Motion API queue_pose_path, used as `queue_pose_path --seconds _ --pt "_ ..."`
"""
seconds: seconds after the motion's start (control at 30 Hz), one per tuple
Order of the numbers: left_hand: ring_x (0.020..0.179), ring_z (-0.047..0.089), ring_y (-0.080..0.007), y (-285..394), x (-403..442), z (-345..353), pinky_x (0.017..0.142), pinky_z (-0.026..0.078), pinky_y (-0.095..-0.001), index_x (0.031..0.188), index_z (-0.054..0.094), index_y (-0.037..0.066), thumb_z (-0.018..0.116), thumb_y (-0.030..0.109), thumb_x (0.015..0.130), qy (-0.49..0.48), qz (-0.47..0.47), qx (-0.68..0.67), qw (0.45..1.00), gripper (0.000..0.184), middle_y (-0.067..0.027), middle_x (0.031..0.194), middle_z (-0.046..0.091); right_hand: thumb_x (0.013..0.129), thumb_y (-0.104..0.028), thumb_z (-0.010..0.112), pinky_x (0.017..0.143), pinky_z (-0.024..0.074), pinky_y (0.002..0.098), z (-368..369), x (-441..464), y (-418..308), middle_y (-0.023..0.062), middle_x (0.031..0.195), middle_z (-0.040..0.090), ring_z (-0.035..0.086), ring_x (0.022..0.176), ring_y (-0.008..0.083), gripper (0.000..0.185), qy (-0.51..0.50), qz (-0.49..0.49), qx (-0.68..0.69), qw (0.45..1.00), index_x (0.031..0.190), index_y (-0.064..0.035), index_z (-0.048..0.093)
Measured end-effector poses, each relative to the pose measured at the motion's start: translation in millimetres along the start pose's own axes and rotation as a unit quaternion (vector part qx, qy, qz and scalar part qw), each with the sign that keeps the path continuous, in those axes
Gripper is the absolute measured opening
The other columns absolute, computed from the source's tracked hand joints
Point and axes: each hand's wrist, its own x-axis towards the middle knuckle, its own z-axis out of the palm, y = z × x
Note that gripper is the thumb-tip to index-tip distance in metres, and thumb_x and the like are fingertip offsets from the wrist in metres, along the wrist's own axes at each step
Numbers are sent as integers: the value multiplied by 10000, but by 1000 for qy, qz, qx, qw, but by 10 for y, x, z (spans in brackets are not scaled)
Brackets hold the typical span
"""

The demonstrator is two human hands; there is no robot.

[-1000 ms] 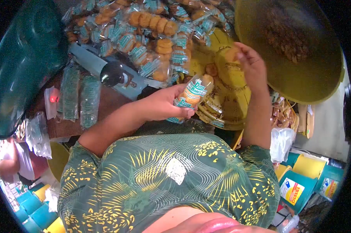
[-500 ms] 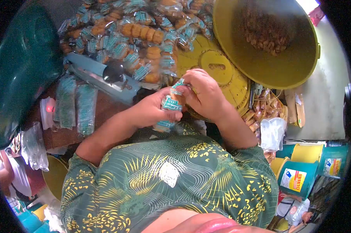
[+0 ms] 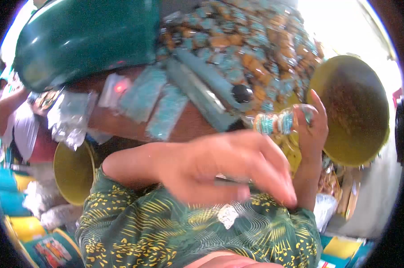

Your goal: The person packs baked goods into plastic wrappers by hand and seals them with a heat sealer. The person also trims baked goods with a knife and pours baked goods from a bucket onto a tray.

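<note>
Raised and blurred, my left hand [image 3: 224, 165] is in front of my chest with its fingers apart and nothing between them. My right hand [image 3: 311, 123], farther right, grips the end of a filled bag [image 3: 275, 123] with teal print, its fingers closed round the plastic. The bag points left, beside the blue sealing machine [image 3: 202, 91]. Behind it lies a large heap of packed baked goods [image 3: 255, 49]. Part of a yellow lid [image 3: 291, 152] shows below the bag.
Flat stacks of printed bags [image 3: 168, 111] lie on the brown table [image 3: 108, 118]. A big green tub [image 3: 94, 40] stands at the left. At the right is a yellow tub [image 3: 351, 111] with contents. Clear plastic bags [image 3: 70, 116] hang at the table's left edge. Another person's arm [image 3: 7, 107] shows far left.
My left hand has let go of the bag and come up nearer the camera. My right hand has moved right with the bag. The view has swung left.
</note>
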Motion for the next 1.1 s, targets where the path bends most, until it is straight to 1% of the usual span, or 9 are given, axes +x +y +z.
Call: queue_pose_path --seconds 0.03,0.2,0.43,0.63,0.73,0.8,0.87,0.97,1.1 --pt "1177 502 -314 174 42 2 1010 418 -435 1055 677 25 496 202 1000 -49 52 4 997 259 -145 1218 529 895 -57 678 798 497 232 54 20 -22 58 949 679 624 864 99 639 -24 -6 -16 1000 1453 -32 367" --pt "880 596 -266 106 112 527 735 503 -359 1191 651 -38 376 -20 924 119 343 -92 927 384 -162 1085 545 887 -12 656 769 501 236 431 -119 -305 69 982 673 620 852 97 621 -53 48 200 977 1442 -34 376" --pt "820 557 -232 152 -62 374 702 496 -321 1047 716 -15 439 -23 933 166 367 -57 914 300 -137 999 535 817 -2 720 796 514 273 611 -305 -378 53 950 658 629 881 132 630 -101 78 256 958 1391 -65 470" --pt "1030 546 -294 177 -384 -166 912 426 -380 1201 637 55 566 73 857 70 182 100 976 351 -148 1106 556 797 -71 778 784 520 284 601 -447 -480 54 921 667 642 864 137 680 -114 143 321 929 1389 -39 446" --pt "1192 508 -298 -36 -608 -382 1038 393 -431 1335 506 19 595 372 946 123 -85 357 922 533 -173 1317 503 802 -116 785 803 520 291 581 -561 -546 56 926 674 649 876 150 689 -137 82 363 918 1388 -28 434" --pt "1264 457 -248 -440 -919 -338 1059 372 -414 1433 349 10 658 421 899 148 -305 -62 939 741 -159 1370 477 821 -158 769 846 512 306 728 -463 -491 69 975 684 651 906 162 689 -173 90 280 940 1399 -27 420" --pt "1288 435 -221 -693 -1155 -353 1065 373 -393 1449 317 6 664 386 904 101 -344 -76 931 749 -131 1381 473 834 -141 750 870 504 311 1020 -441 -210 85 1028 682 647 949 174 652 -178 111 259 943 1391 -22 432" --pt "1285 448 -236 -904 -1319 -321 1074 370 -384 1462 319 22 663 345 912 166 -385 -6 908 724 -126 1390 474 848 -46 702 892 493 317 1312 -444 182 110 1120 660 623 1007 177 581 -180 69 142 971 1375 -23 458" --pt "1185 507 -179 -934 -1517 -578 999 437 -330 1437 368 24 673 156 909 291 -381 65 875 624 -99 1310 530 911 18 572 925 461 301 1347 4 120 95 1191 620 576 1023 160 461 -158 46 213 963 1358 -36 474"
